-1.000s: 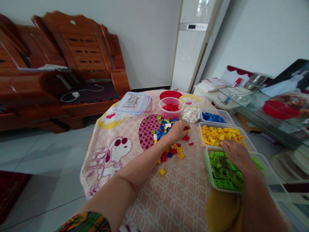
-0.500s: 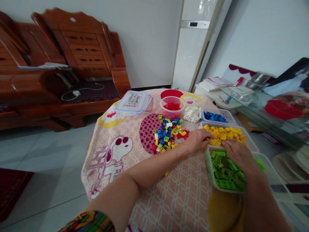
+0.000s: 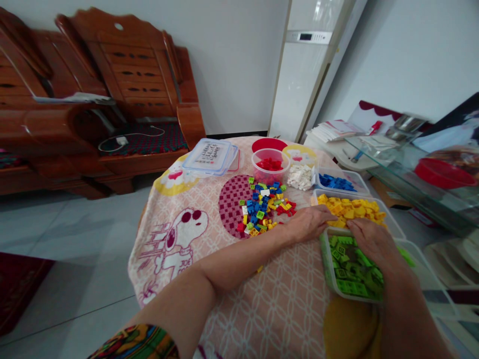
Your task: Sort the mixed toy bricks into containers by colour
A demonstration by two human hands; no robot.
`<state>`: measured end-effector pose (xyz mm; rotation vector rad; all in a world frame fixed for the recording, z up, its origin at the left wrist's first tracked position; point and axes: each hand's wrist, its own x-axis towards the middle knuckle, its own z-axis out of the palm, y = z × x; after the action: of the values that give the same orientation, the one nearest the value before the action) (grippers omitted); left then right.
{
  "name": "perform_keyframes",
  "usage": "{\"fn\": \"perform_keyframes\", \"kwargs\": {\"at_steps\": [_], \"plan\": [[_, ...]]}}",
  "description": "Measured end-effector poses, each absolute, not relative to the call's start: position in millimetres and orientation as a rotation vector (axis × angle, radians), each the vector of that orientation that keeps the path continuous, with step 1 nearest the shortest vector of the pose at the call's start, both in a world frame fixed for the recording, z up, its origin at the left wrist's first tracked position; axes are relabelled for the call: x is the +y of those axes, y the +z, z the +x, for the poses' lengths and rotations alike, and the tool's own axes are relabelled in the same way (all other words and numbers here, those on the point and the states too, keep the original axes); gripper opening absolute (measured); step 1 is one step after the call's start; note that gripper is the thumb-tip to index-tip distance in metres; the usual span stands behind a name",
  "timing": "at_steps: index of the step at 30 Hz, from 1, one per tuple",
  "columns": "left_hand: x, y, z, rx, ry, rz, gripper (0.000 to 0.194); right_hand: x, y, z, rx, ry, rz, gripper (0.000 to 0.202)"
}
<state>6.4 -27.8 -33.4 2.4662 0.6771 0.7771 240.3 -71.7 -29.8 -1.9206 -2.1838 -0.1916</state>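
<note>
My left hand [image 3: 311, 220] reaches over the near left corner of a clear box [image 3: 393, 227] holding yellow building bricks [image 3: 354, 207]. Its fingers are drawn together at the bricks; what they hold, if anything, is hidden. My right hand [image 3: 372, 242] passes above a clear tub [image 3: 335, 286] of green bricks [image 3: 350, 267]. Its fingertips come together at the near edge of the yellow bricks, and whatever is between them cannot be made out. A loose pile of mixed bricks [image 3: 258, 207] lies left of my left hand.
Behind the pile stand a round tub [image 3: 258, 167] of red bricks [image 3: 270, 163], a heap of white bricks [image 3: 300, 177] and a box of blue bricks [image 3: 337, 183]. Stacked lids [image 3: 207, 155] lie at the back left. A glass shelf [image 3: 396, 174] borders the table's right side.
The fingers of my left hand have drawn closer together and further over the yellow bricks. My right hand stays about where it was. The whole view has shifted slightly.
</note>
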Motion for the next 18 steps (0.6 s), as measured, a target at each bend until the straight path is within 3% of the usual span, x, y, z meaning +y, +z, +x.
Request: {"fn": "perform_keyframes", "kwargs": {"at_steps": [4,8,13,18], "plan": [[-24.6,-29.1,1.5,0.663,0.806,2.468,0.034,-72.3,-28.4,239.0,-2.174,-0.164,-1.928,0.037],[-11.1,-21.1,-16.0,0.941,0.786,2.443,0.031,-73.2,-27.6,238.5,-2.187,-0.158,-1.935,0.037],[4.7,-13.9,-41.4,1.419,0.357,2.547,0.027,-72.2,-29.8,240.7,-2.185,-0.17,-1.935,0.037],[10.3,-18.0,-49.1,1.467,0.117,2.609,0.026,-71.6,-32.6,242.6,-2.187,-0.178,-1.915,0.039]]}}
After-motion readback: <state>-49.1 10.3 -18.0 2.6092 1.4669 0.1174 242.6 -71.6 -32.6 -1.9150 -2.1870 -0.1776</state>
